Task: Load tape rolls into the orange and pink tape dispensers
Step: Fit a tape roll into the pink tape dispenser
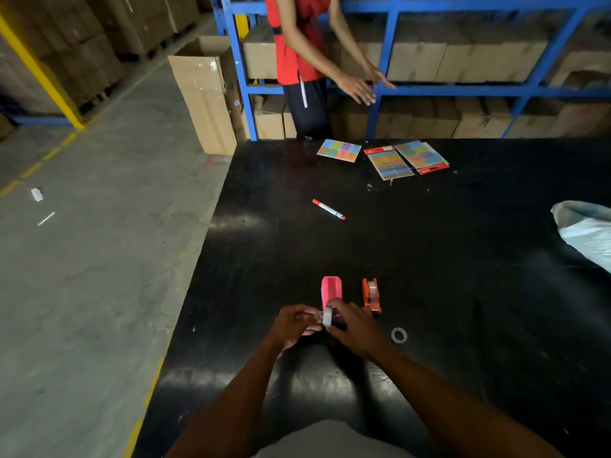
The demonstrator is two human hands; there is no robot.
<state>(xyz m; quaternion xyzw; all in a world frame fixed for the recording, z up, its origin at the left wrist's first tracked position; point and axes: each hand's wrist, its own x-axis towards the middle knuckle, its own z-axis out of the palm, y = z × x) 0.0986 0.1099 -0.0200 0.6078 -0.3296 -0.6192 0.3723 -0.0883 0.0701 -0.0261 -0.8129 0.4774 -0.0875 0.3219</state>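
Both hands, the left hand (294, 322) and the right hand (355, 327), pinch closed on one clear tape roll (327, 316) over the large black table (463, 259), just before the empty pink plastic tape dispenser (331, 290). The smaller orange plastic tape dispenser (371, 294) seems already loaded. A small grey ring (398, 335) lies near, probably a spare core.

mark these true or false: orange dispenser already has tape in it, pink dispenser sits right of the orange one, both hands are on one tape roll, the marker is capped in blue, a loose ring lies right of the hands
1. The orange dispenser already holds tape: true.
2. The pink dispenser sits right of the orange one: false, it is on the left.
3. The left hand and right hand both hold one tape roll: true.
4. The marker has a blue cap: false, the cap is red.
5. A loose ring lies right of the hands: true.
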